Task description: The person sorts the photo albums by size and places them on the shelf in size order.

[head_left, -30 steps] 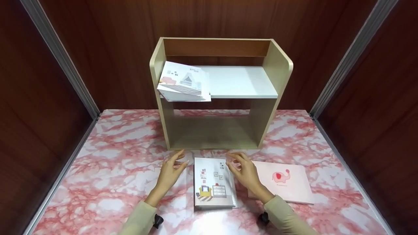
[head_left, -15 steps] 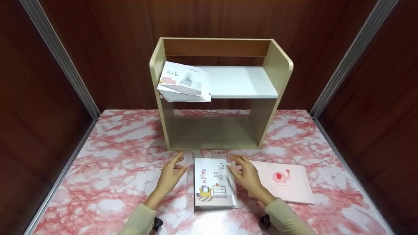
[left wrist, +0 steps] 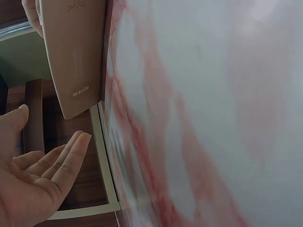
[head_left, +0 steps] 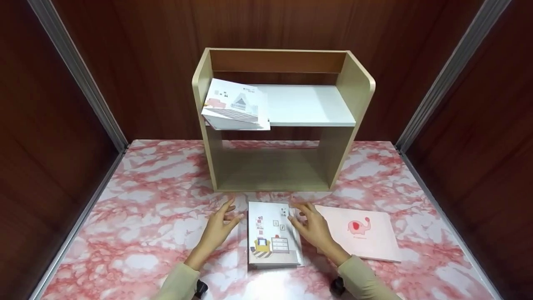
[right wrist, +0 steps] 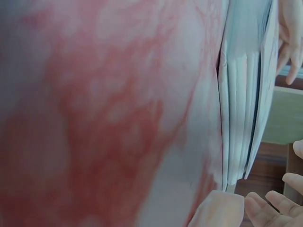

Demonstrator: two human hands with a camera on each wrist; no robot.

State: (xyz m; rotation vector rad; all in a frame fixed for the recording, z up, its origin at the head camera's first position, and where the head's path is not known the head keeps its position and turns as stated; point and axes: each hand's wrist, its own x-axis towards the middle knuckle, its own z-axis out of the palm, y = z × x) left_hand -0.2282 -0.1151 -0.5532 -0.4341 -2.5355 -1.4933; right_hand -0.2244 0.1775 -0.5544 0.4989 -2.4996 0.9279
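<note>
A stack of books (head_left: 272, 233) lies on the table between my two hands, its white top cover printed with a yellow armchair and a chest of drawers. Beside its left edge is my left hand (head_left: 218, 227), fingers loosely bent and holding nothing. My right hand (head_left: 314, 227) hovers at the stack's upper right edge, thumb near the cover; whether it touches is unclear. In the left wrist view, a gap separates the left hand (left wrist: 38, 179) from a book's side (left wrist: 75, 61). The right wrist view shows several page blocks (right wrist: 239, 104) above the right hand's fingers (right wrist: 258, 208).
A pink book (head_left: 379, 233) with an elephant lies right of the stack, partly behind the right forearm. Behind stands a two-tier wooden bookshelf (head_left: 345, 146). On its white upper shelf (head_left: 308, 106), more books (head_left: 235, 104) lie at the left, overhanging the front edge.
My left hand has shifted slightly toward the stack and nearer to me. The right hand has barely moved; the books lie as before.
</note>
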